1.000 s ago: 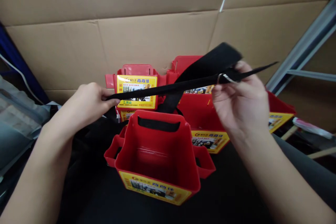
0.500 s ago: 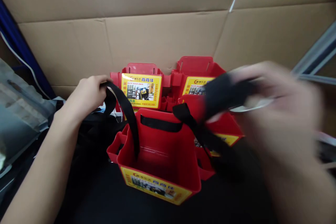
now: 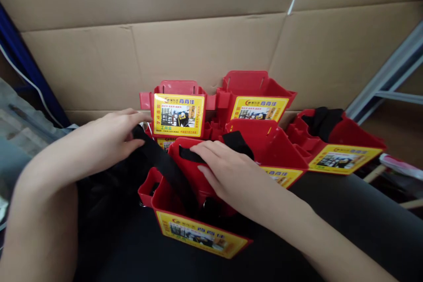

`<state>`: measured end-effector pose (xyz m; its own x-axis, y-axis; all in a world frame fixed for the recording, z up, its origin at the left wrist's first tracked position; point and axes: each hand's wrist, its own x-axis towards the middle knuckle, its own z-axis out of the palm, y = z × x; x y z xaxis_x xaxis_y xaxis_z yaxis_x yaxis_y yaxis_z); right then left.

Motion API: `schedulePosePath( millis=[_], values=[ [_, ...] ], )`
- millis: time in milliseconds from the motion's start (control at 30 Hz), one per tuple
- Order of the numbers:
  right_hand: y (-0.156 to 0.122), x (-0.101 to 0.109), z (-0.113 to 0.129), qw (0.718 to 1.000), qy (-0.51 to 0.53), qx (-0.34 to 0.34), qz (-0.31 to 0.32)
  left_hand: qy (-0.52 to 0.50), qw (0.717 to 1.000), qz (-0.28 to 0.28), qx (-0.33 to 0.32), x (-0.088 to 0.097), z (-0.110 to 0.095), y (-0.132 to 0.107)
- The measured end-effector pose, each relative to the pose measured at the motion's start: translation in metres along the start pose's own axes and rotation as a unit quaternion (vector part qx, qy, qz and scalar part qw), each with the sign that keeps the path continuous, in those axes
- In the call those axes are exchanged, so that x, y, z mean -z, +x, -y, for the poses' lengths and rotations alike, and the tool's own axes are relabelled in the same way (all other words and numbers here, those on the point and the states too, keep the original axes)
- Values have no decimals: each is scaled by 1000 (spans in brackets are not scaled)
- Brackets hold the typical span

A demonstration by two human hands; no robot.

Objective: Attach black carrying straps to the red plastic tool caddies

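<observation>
A red plastic tool box (image 3: 178,202) with a yellow picture label stands in front of me, open at the top. A black webbing strap (image 3: 170,172) runs from inside it up to my left hand (image 3: 112,141), which pinches it between thumb and fingers left of the box. My right hand (image 3: 224,167) is over the back wall, fingers curled at the strap section threaded through the slot; the exact contact is partly hidden. Another piece of strap (image 3: 238,143) loops behind the right hand. Dark strap and a shiny metal buckle (image 3: 209,205) lie inside the box.
More red boxes stand behind: one at back left (image 3: 180,114), one at back centre (image 3: 257,108), one close behind (image 3: 264,141), and one at right (image 3: 337,141) with strap inside. Cardboard (image 3: 205,53) lines the back. A black surface (image 3: 139,246) lies underneath.
My right hand has come left and down from the right side to the box's back wall. Its bundled strap and a buckle now lie inside. My left hand moved slightly right and down.
</observation>
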<state>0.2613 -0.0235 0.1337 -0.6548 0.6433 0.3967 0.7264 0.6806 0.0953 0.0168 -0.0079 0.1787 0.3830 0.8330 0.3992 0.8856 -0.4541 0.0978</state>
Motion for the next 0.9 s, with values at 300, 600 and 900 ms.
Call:
schedulePosePath(
  millis=[300,600,900],
  values=[
    [30,-9,3,990,70,-2,120,-82,977,63,-187,-50,-24,47],
    [-34,90,-67,878,449,94,139,-81,974,78,-195,-49,-17,45],
    [28,15,26,974,108,-130,150,-142,965,89,-202,-47,-29,43]
  ],
)
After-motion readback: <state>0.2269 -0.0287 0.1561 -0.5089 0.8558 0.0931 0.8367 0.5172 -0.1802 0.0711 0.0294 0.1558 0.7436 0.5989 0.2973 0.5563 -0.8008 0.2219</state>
